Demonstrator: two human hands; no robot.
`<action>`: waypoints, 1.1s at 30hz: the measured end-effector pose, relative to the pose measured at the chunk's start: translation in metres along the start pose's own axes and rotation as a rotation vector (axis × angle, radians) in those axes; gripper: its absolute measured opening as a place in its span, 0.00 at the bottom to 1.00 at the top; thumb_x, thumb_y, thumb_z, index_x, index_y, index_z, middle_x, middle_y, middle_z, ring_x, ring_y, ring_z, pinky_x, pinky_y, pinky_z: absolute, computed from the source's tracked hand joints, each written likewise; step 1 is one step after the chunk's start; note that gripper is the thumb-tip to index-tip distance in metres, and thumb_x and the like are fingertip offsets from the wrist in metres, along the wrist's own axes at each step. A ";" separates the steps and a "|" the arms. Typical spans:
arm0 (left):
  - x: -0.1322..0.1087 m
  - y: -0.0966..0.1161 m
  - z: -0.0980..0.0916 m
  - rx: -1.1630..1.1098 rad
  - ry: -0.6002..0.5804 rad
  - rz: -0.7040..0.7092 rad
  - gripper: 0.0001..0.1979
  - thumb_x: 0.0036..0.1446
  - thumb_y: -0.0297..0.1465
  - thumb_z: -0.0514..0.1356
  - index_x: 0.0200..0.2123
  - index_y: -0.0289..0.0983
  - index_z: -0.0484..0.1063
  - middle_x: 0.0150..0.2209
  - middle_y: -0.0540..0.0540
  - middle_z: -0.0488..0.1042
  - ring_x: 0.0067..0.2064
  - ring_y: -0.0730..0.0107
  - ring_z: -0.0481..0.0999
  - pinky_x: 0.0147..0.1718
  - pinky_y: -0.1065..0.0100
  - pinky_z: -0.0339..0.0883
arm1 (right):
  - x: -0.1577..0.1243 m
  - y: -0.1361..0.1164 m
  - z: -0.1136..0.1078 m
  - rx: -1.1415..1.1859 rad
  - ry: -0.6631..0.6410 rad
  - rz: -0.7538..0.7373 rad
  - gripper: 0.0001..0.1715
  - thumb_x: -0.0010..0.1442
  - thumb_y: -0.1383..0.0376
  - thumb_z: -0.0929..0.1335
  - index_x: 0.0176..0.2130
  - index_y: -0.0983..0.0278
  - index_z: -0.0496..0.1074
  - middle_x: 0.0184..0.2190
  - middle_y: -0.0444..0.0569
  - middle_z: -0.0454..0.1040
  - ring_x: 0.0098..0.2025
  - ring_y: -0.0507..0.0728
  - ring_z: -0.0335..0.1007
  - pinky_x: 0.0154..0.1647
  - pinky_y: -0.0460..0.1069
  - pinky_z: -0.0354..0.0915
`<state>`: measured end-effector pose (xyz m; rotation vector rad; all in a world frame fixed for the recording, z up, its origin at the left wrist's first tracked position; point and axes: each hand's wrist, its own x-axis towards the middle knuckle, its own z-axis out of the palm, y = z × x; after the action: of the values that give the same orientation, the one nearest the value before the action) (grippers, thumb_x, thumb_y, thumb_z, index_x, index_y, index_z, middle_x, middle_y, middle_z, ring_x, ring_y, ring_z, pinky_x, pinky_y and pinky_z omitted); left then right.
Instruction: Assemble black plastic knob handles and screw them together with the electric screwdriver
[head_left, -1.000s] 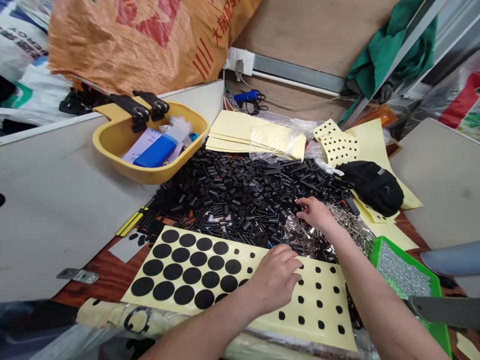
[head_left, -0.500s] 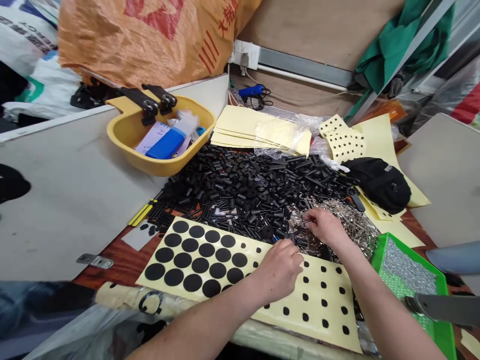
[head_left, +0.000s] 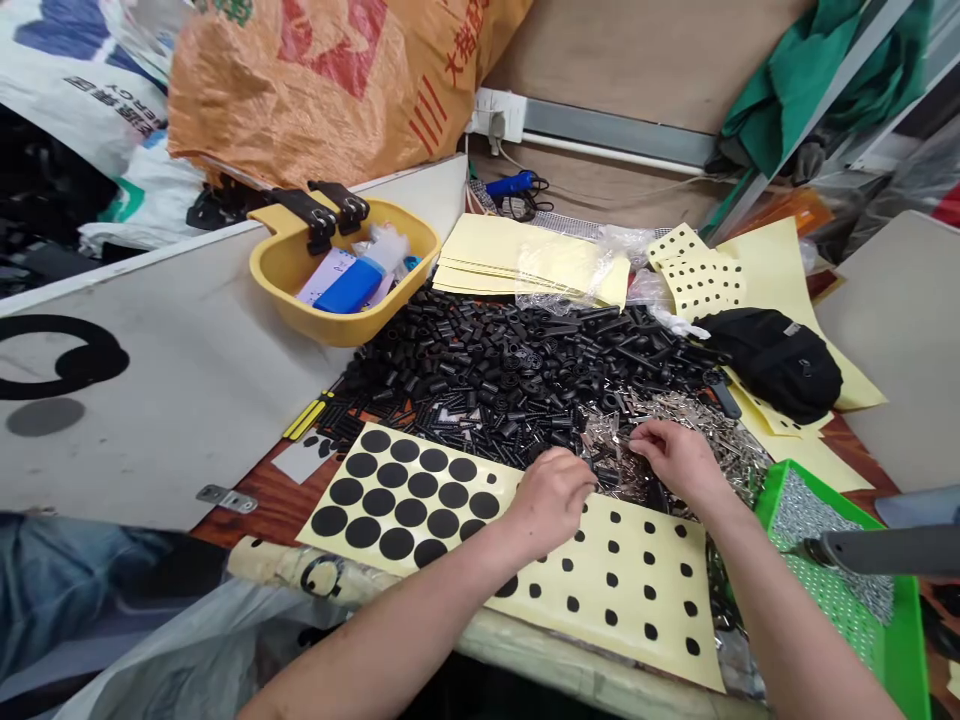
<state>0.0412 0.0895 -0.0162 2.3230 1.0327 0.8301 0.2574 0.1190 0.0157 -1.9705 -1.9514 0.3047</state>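
Note:
My left hand (head_left: 551,500) hovers over the back edge of a pale yellow sticker sheet (head_left: 480,580), its fingers curled together beside the heap of black plastic parts (head_left: 480,350). What those fingers hold, if anything, is hidden. Large black discs cover the sheet's left part, and small black dots its right part. My right hand (head_left: 679,460) is at the pile of small shiny metal pieces (head_left: 697,425), thumb and forefinger pinched together. Anything in that pinch is too small to make out.
A yellow bin (head_left: 345,320) hangs on the left partition. At right stands a green tray (head_left: 825,610) of small silvery pieces, a grey tool shaft (head_left: 885,552) above it. A black cloth pouch (head_left: 780,365) and yellow sheets (head_left: 532,255) lie behind. Yellow-handled tools (head_left: 307,415) rest at left.
The camera view has shifted, so the surroundings appear further right. My right hand has drawn slightly right over the metal pieces. My left hand stays near the sheet's back edge, fingers still curled.

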 end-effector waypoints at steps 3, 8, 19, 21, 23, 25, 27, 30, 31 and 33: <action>0.019 0.000 -0.007 0.105 -0.042 -0.074 0.17 0.54 0.15 0.51 0.36 0.34 0.77 0.37 0.41 0.78 0.42 0.61 0.71 0.43 0.61 0.67 | -0.007 -0.001 -0.007 0.084 0.059 0.008 0.06 0.50 0.61 0.68 0.25 0.60 0.75 0.27 0.47 0.76 0.28 0.56 0.69 0.33 0.51 0.63; 0.063 -0.002 -0.015 0.260 -0.245 -0.077 0.13 0.44 0.13 0.57 0.27 0.33 0.76 0.33 0.37 0.76 0.42 0.55 0.70 0.44 0.58 0.65 | -0.025 -0.007 -0.019 0.251 0.123 0.026 0.10 0.51 0.58 0.68 0.26 0.61 0.75 0.27 0.48 0.77 0.29 0.56 0.70 0.33 0.52 0.65; 0.087 -0.005 -0.016 0.283 -0.344 -0.124 0.14 0.42 0.18 0.62 0.33 0.37 0.79 0.32 0.41 0.75 0.42 0.55 0.73 0.42 0.62 0.66 | -0.055 -0.007 -0.028 0.852 0.168 0.182 0.11 0.45 0.58 0.74 0.27 0.62 0.77 0.26 0.48 0.77 0.28 0.55 0.70 0.32 0.51 0.69; 0.085 -0.007 -0.022 0.228 -0.264 -0.160 0.18 0.43 0.20 0.63 0.40 0.39 0.79 0.34 0.42 0.75 0.42 0.56 0.74 0.42 0.62 0.67 | -0.052 -0.006 -0.024 0.931 0.144 0.204 0.13 0.44 0.58 0.75 0.30 0.63 0.77 0.25 0.47 0.76 0.27 0.54 0.70 0.30 0.51 0.70; 0.084 -0.007 -0.030 0.165 -0.143 -0.215 0.18 0.47 0.24 0.63 0.44 0.38 0.77 0.36 0.42 0.75 0.41 0.57 0.74 0.43 0.61 0.67 | -0.049 -0.005 -0.021 1.002 0.100 0.216 0.18 0.44 0.57 0.75 0.34 0.63 0.78 0.25 0.48 0.76 0.27 0.54 0.70 0.29 0.51 0.71; 0.082 -0.005 -0.034 0.091 -0.004 -0.282 0.16 0.52 0.26 0.61 0.45 0.37 0.76 0.35 0.42 0.75 0.40 0.59 0.75 0.43 0.61 0.68 | -0.048 -0.005 -0.018 1.095 0.059 0.228 0.21 0.45 0.55 0.75 0.37 0.64 0.77 0.25 0.47 0.76 0.26 0.53 0.71 0.28 0.50 0.71; 0.080 -0.001 -0.033 0.002 0.115 -0.340 0.15 0.56 0.27 0.58 0.47 0.35 0.75 0.36 0.42 0.76 0.39 0.62 0.75 0.42 0.62 0.69 | -0.049 -0.006 -0.016 1.195 0.017 0.242 0.21 0.45 0.54 0.76 0.36 0.64 0.78 0.24 0.47 0.75 0.25 0.52 0.70 0.27 0.49 0.70; 0.073 0.007 -0.024 -0.183 0.228 -0.381 0.16 0.59 0.27 0.54 0.50 0.34 0.72 0.41 0.41 0.77 0.41 0.66 0.76 0.42 0.66 0.70 | -0.052 -0.009 -0.011 1.287 -0.007 0.257 0.21 0.45 0.51 0.76 0.33 0.65 0.77 0.22 0.46 0.74 0.23 0.50 0.68 0.24 0.47 0.68; 0.070 0.009 -0.020 -0.326 0.245 -0.399 0.17 0.59 0.28 0.55 0.51 0.34 0.71 0.42 0.41 0.77 0.40 0.67 0.76 0.41 0.66 0.70 | -0.053 -0.010 -0.010 1.307 0.004 0.267 0.22 0.46 0.51 0.75 0.32 0.66 0.77 0.21 0.46 0.73 0.22 0.50 0.67 0.23 0.47 0.68; 0.062 0.014 -0.011 -0.746 0.211 -0.472 0.18 0.57 0.30 0.57 0.51 0.34 0.71 0.37 0.43 0.77 0.35 0.69 0.76 0.37 0.66 0.70 | -0.054 -0.012 -0.007 1.330 0.046 0.293 0.21 0.48 0.50 0.74 0.31 0.66 0.76 0.19 0.44 0.72 0.20 0.50 0.65 0.21 0.46 0.66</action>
<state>0.0736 0.1305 0.0207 1.3285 1.0563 1.0450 0.2475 0.0648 0.0216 -1.2434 -0.8726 1.2136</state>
